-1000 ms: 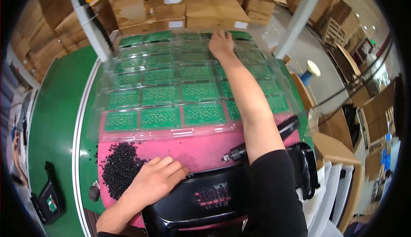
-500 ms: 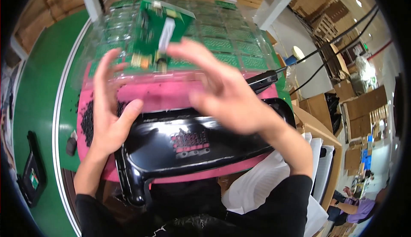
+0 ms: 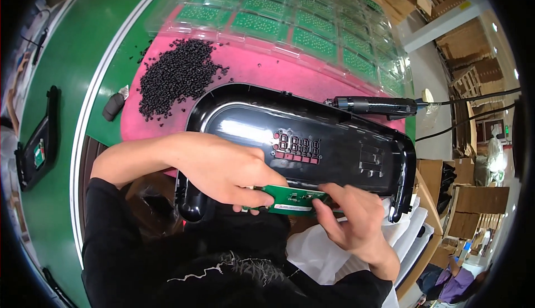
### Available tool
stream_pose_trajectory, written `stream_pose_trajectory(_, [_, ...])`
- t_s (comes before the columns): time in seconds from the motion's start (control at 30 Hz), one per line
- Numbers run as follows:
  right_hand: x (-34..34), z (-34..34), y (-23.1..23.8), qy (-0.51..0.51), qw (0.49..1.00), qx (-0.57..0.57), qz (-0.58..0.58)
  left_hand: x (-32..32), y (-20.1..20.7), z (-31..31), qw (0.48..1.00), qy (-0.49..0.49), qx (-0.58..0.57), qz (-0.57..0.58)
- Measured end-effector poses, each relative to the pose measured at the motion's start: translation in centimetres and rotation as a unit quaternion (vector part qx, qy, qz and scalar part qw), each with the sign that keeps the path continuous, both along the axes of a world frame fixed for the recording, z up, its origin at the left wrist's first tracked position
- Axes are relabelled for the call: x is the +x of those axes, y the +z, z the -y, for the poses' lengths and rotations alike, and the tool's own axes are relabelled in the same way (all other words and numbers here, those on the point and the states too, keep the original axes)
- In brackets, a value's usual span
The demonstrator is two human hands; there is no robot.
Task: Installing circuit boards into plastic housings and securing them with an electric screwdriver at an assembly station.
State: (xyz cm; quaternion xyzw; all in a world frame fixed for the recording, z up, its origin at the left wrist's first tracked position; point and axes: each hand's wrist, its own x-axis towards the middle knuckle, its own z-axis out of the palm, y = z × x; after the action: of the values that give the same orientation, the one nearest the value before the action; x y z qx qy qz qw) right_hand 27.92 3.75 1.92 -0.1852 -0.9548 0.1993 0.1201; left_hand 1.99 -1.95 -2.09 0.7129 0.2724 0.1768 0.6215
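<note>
Between my two hands a green circuit board point(image 3: 292, 198) is held tilted over the near edge of a black plastic housing point(image 3: 345, 163). My left hand point(image 3: 225, 169) grips its left end, thumb in front and fingers partly hidden behind. At the other end, my right hand point(image 3: 356, 219) pinches the board with thumb and fingers. A white label strip runs along the board's lower edge. The housing lies hollow side up on a pink mat point(image 3: 251, 68), with small display cut-outs point(image 3: 298, 148) near its middle.
A heap of small black parts point(image 3: 175, 79) lies left on the mat. Clear trays of circuit boards point(image 3: 312, 38) fill the far side. A black corded electric screwdriver point(image 3: 379, 106) rests behind the housing. White foam sheets point(image 3: 320, 247) stand in a carton at right; a person point(image 3: 457, 280) is beyond.
The circuit board has come from above the trays down to the housing's near edge, now between both hands. My hands, apart before, have closed on it. The view has shifted.
</note>
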Motion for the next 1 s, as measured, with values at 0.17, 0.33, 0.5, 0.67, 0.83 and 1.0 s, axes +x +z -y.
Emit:
stream_pose_trajectory(0.17, [1.2, -0.5, -1.3, -0.083, 0.954, -0.276, -0.082, -0.8, 0.3, -0.2, 0.993, 0.092, 0.071, -0.037])
stream_pose_trajectory(0.33, [1.3, -2.2, -1.9, -0.184, 0.878, -0.414, -0.151, -0.9, 0.2, -1.0, 0.940, 0.244, 0.236, -0.028])
stream_pose_trajectory(0.5, [1.3, -4.1, -3.7, -0.113, 0.884, -0.432, -0.141, -1.3, -0.6, -1.1, 0.930, 0.244, 0.259, -0.090])
stream_pose_trajectory(0.67, [0.0, -6.8, -4.8, -0.014, 0.981, -0.155, -0.117, -1.5, -0.9, -1.5, 0.904, 0.273, 0.274, -0.184])
stream_pose_trajectory(0.83, [-0.7, -7.5, -6.0, -0.052, 0.977, -0.176, -0.110, -1.3, -1.2, -1.6, 0.886, 0.299, 0.273, -0.225])
stream_pose_trajectory(1.0, [-0.8, -7.4, -6.0, -0.065, 0.980, -0.161, -0.094, -1.0, -1.2, -1.6, 0.876, 0.292, 0.290, -0.252])
